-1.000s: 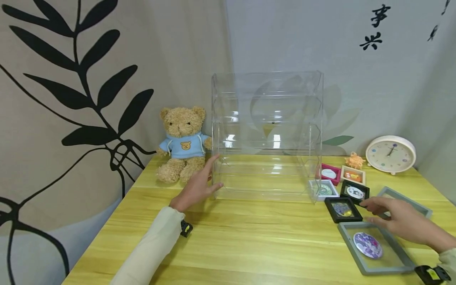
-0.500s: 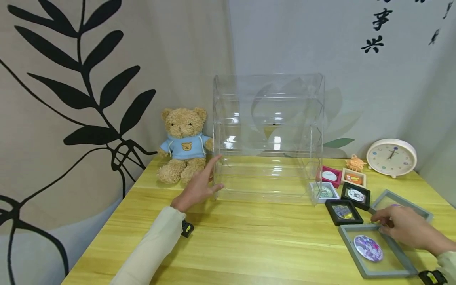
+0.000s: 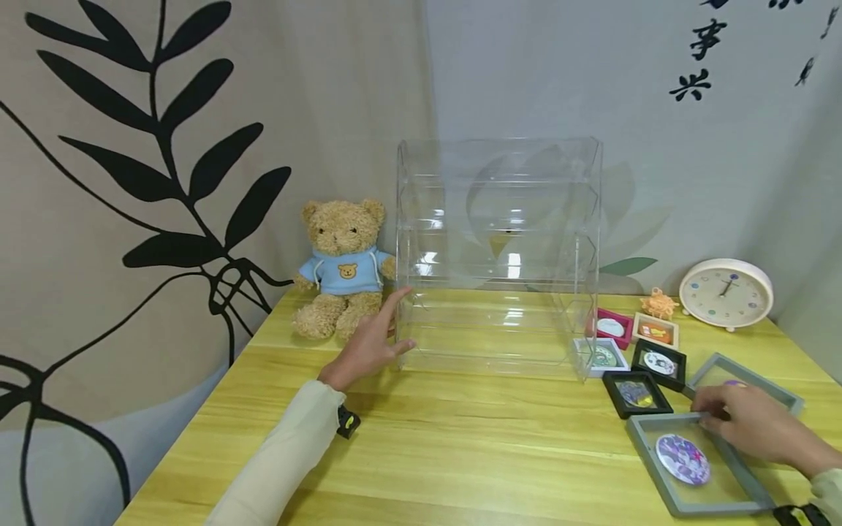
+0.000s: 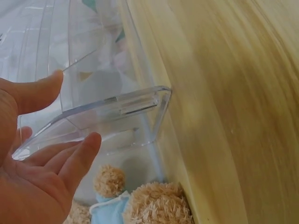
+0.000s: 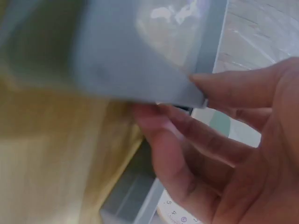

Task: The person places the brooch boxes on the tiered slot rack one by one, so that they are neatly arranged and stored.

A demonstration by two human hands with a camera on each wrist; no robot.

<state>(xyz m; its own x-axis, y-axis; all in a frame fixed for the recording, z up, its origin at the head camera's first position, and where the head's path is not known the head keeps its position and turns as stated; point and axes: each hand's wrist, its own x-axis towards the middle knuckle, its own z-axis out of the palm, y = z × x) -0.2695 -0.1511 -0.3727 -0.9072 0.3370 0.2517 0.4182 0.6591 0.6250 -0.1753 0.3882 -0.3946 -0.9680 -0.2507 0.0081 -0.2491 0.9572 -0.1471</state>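
Note:
A clear plastic tiered display rack [image 3: 496, 321] stands upright at the back of the wooden table. My left hand [image 3: 368, 342] rests at its left side; in the left wrist view, the thumb and the nearly straight fingers lie on opposite sides of the clear side panel [image 4: 117, 105]. My right hand [image 3: 756, 424] pinches the far corner of a grey display frame [image 3: 647, 467] that holds a round purple badge [image 3: 683, 459]. The right wrist view puts the thumb on that grey frame [image 5: 126, 60] and the fingers beneath it. A second grey frame [image 3: 786, 393] lies behind, partly hidden by this hand.
Small badge frames cluster right of the rack: black [image 3: 616, 398], another black [image 3: 677, 374], white [image 3: 617, 370], red [image 3: 620, 341] and beige [image 3: 671, 336]. Behind are an orange figure [image 3: 658, 302] and a round clock [image 3: 726, 294]. A teddy bear [image 3: 345, 272] sits left of the rack.
My right hand has drawn back a little from beside the black frame, and its fingers have closed on the near grey frame's corner. The left hand keeps its place at the rack.

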